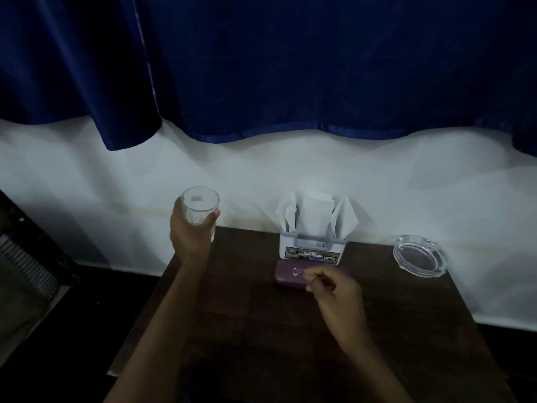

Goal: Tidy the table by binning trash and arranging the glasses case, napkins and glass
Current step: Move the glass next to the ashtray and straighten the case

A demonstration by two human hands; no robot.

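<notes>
My left hand [190,232] grips a clear drinking glass [200,205] and holds it upright in the air above the table's far left corner. A purple glasses case [290,276] lies shut on the dark wooden table [247,330], right in front of a white napkin holder [310,251] stuffed with white napkins [315,215]. My right hand [337,298] hovers over the right end of the case with loosely curled fingers; whether the fingertips touch the case is unclear.
A clear glass ashtray [420,255] sits at the table's far right corner. A white wall and a dark blue curtain [290,68] stand behind the table. Dark floor and a striped object [26,266] lie to the left.
</notes>
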